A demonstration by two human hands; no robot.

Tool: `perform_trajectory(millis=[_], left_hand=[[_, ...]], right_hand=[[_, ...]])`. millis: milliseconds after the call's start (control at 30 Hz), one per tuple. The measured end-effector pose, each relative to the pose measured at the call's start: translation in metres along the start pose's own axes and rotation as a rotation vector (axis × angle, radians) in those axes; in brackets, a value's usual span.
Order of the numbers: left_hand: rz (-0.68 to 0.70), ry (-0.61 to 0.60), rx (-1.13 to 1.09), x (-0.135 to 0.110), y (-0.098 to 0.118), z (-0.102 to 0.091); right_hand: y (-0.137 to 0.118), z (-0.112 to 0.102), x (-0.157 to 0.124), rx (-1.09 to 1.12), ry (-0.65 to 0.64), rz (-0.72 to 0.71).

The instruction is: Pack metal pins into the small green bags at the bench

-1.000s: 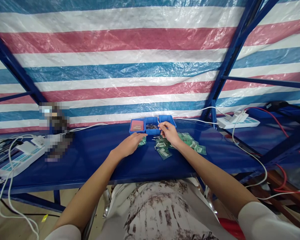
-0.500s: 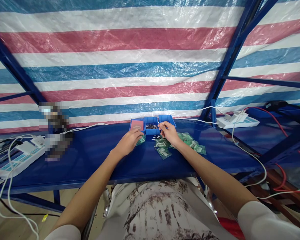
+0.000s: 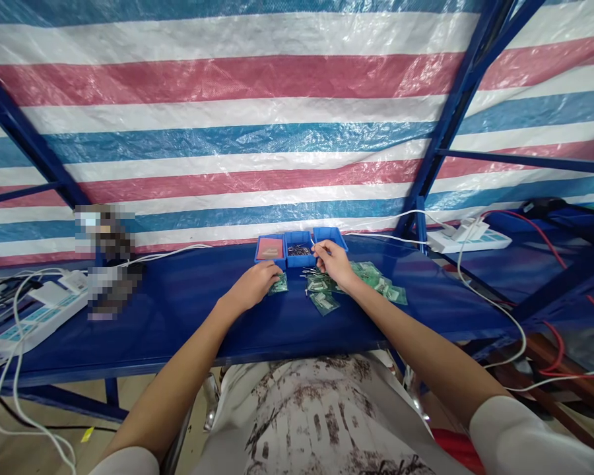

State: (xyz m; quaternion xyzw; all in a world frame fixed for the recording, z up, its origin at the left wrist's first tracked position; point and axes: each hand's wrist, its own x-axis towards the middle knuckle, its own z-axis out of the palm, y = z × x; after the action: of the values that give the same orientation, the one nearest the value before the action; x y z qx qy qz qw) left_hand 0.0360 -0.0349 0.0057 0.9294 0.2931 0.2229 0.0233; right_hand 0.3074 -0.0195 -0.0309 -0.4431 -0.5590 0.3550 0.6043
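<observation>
My left hand (image 3: 251, 285) rests on the blue shelf top (image 3: 188, 303) with its fingers curled on a small green packet (image 3: 279, 284). My right hand (image 3: 330, 262) is raised just in front of three small blue bins (image 3: 299, 247) and pinches a thin white object whose kind I cannot make out. The left bin holds something red, the middle one small dark parts. A loose pile of green packets (image 3: 376, 280) lies beside my right wrist, and another packet (image 3: 323, 302) sits nearer to me.
A white power strip (image 3: 32, 316) with cables lies at the left, another power strip (image 3: 468, 239) at the right. A blurred object (image 3: 109, 260) stands left of centre. A striped tarp hangs behind. Blue frame posts (image 3: 440, 132) rise at right; red wires (image 3: 549, 244) trail there.
My left hand reached up to the left bin, then drew back toward me and now rests on the green packet. My right hand has stayed almost still.
</observation>
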Motion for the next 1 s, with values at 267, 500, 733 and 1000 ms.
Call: perform_trajectory(millis=[267,500,733,1000], left_hand=[[-0.009,-0.035,0.009,-0.001,-0.003,0.001],[-0.006,0.012,0.026,-0.001,-0.001,0.002],[0.017,0.092,0.030,0.001,0.003,-0.001],[0.046,-0.011,0.013,0.000,0.007,-0.001]], right_hand=[[0.000,0.000,0.000,0.002,0.003,-0.001],[0.001,0.000,0.000,-0.013,0.005,0.000],[0.001,0.000,0.000,-0.011,0.004,0.002],[0.002,0.000,0.001,-0.005,0.006,-0.010]])
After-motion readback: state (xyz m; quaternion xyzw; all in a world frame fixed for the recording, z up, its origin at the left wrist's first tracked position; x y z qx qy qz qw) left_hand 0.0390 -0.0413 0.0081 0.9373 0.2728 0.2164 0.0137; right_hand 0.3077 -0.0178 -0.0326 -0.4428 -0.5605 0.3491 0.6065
